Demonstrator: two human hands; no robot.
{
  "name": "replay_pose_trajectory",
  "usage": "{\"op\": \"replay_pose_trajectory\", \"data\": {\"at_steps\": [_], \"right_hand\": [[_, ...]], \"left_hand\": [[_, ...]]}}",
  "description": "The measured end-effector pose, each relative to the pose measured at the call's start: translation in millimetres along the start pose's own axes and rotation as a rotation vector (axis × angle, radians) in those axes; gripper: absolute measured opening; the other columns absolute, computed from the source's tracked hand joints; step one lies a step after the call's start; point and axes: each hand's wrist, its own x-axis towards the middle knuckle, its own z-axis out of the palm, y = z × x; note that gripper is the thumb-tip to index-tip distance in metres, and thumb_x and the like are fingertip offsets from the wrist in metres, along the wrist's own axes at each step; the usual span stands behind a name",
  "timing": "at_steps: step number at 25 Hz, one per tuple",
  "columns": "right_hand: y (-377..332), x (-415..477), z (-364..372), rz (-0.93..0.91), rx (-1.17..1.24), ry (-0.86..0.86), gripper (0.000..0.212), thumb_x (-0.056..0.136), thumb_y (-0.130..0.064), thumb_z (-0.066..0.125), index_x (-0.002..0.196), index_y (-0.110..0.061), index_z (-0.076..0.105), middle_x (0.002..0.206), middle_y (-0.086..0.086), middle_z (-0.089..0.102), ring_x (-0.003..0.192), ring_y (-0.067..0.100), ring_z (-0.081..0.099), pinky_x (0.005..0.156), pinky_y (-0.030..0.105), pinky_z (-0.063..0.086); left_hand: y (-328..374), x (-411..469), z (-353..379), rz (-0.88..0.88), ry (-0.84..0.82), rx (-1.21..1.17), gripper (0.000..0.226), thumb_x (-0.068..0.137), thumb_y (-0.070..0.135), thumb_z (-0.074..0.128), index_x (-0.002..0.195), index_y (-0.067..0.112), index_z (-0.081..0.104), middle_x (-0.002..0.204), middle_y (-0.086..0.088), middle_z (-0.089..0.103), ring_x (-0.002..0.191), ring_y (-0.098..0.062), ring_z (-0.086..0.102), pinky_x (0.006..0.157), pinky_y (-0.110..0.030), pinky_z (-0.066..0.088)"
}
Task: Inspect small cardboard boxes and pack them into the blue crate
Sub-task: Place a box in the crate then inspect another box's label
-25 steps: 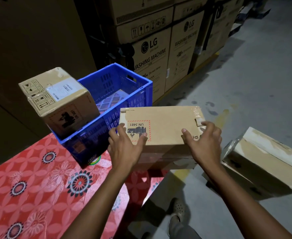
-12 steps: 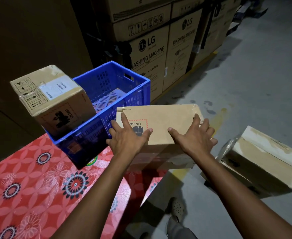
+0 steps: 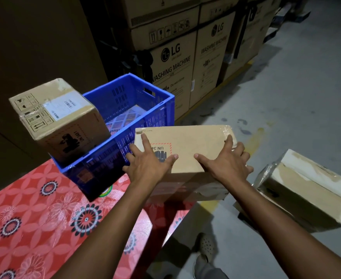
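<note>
A flat cardboard box (image 3: 193, 141) with a red-framed UN label sits at the table's right corner, beside the blue crate (image 3: 161, 109). My left hand (image 3: 148, 165) lies flat on its top over the label, fingers spread. My right hand (image 3: 226, 164) lies flat on the top near the right end, fingers spread toward the taped corner. A second cardboard box (image 3: 59, 117) with a white label stands tilted inside the crate's left end, rising above the rim. The crate's slatted floor shows on the right.
The red floral tablecloth (image 3: 34, 218) covers the table, whose edge runs diagonally past my foot (image 3: 206, 246). Another worn cardboard box (image 3: 306, 190) sits at the right, off the table. Stacked washing-machine cartons (image 3: 173, 57) stand behind the crate on the grey floor.
Both hands have gone from holding the box by its near edge to lying flat on its top with fingers spread; the right hand moved inward from the taped corner. The box stayed put.
</note>
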Motion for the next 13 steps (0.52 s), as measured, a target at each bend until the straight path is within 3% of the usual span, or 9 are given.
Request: {"op": "replay_pose_trajectory", "data": {"at_steps": [6,13], "right_hand": [[-14.7,23.7,-12.5,0.019,0.038,0.015,0.107,0.082,-0.082,0.047,0.160,-0.021,0.007,0.158,0.019,0.028,0.142,0.041,0.031,0.108,0.062,0.029],[-32.4,51.9,-8.9,0.040,0.051,-0.023,0.109,0.079,-0.081,0.055,0.159,-0.020,0.014,0.158,0.019,0.027,0.140,0.042,0.033,0.106,0.057,0.034]], "left_hand": [[3.4,21.7,-11.8,0.028,0.022,-0.026,0.110,0.084,0.085,0.038,0.160,0.023,-0.010,0.164,-0.020,0.008,0.145,-0.045,0.023,0.109,-0.065,0.029],[23.4,48.1,-6.3,-0.045,0.054,-0.018,0.109,0.082,0.086,0.041,0.161,0.023,0.001,0.161,-0.021,0.015,0.142,-0.047,0.028,0.106,-0.062,0.037]]}}
